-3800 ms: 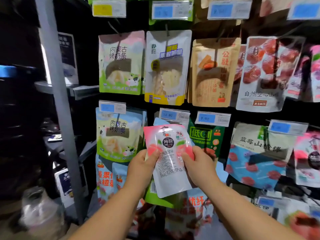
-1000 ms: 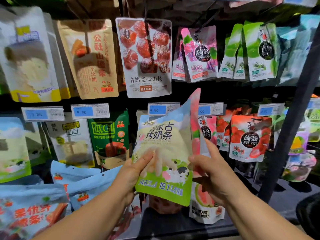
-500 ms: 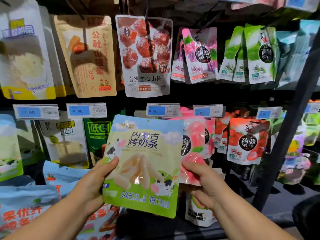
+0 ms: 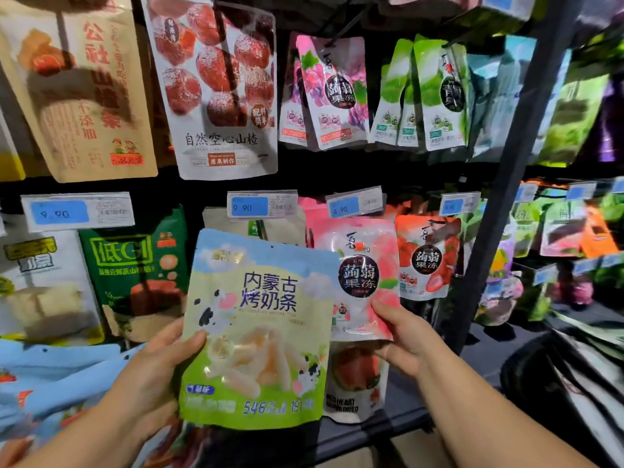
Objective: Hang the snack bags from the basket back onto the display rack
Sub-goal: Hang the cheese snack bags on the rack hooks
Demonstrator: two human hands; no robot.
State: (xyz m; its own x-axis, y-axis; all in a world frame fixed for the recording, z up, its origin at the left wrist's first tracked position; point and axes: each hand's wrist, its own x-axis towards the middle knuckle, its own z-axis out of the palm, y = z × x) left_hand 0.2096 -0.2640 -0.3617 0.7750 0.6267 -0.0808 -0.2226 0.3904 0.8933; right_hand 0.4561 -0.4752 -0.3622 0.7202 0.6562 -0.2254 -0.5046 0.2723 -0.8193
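**Q:** What fills the left of the frame?
**A:** Upper left: a brown kraft bag (image 4: 87, 92) and a white bag printed with red fruit (image 4: 216, 89), both hanging on the display rack (image 4: 499, 211). Beneath them are a price tag marked 9.90 (image 4: 77, 212) and a dark green bag (image 4: 135, 265).

**Q:** And the lower centre?
**A:** The left hand (image 4: 158, 376) grips the milk-stick bag (image 4: 260, 332) at its left edge, thumb across the front, fingers hidden behind. The bag is upright in front of the rack's lower row. Its right edge overlaps the pink jelly bag (image 4: 371, 261).

**Q:** Right of centre?
**A:** The right hand (image 4: 405, 342) pinches the pink jelly bag near its lower right corner, thumb on the front. The bag's top lies behind a price tag marked 4.90 (image 4: 353, 205); whether it sits on a hook cannot be told. The hands are apart, each clamped on its own bag.

**Q:** Farther right?
**A:** A red strawberry bag (image 4: 425, 258) hangs just beside the pink one. In the row above hang a purple grape bag (image 4: 334, 92) and light green bags (image 4: 439, 92). The rack's dark upright slants down the right of the frame.
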